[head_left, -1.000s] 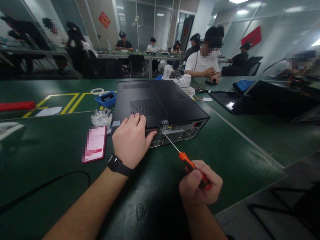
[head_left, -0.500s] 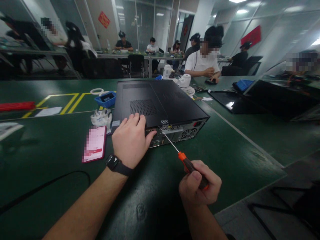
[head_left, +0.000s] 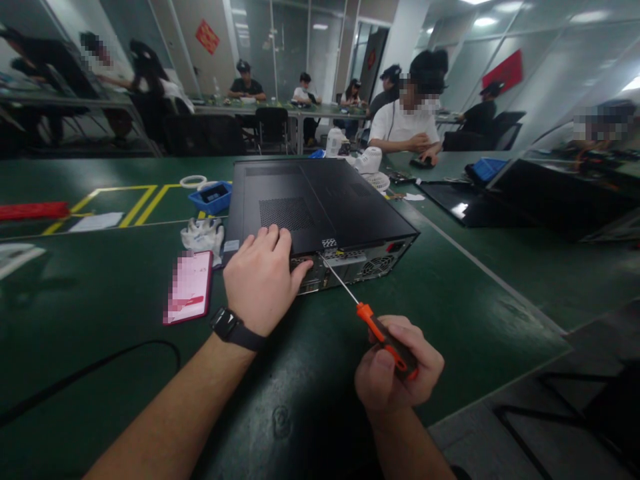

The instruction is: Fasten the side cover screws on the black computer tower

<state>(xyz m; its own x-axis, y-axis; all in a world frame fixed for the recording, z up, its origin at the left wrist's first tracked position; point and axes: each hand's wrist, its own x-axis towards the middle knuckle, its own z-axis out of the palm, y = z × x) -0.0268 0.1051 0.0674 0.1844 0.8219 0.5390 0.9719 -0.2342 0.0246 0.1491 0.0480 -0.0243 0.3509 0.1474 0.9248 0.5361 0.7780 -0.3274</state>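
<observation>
A black desktop computer case (head_left: 325,193) lies on its side on the green table, its rear panel with the fan grille facing me. My left hand (head_left: 263,280) rests on the near left corner of the case, fingers laid over the top and thumb along the rear edge. In my right hand (head_left: 400,363) is an orange and dark screwdriver (head_left: 367,313), gripped by its handle. The shaft slants up and left, and its tip meets the rear edge of the case near the thumb. Any screw at the tip is too small to make out.
Left of the case are white gloves (head_left: 203,237), a phone (head_left: 190,287) with a pink edge and a blue tray (head_left: 213,198). A black cable (head_left: 100,373) crosses the table. Behind the case stands a white fan (head_left: 373,170); a co-worker (head_left: 410,127) sits beyond.
The screwdriver handle has turned a little in my right hand, whose thumb and fingers have shifted slightly. My left hand and the case stay where they were.
</observation>
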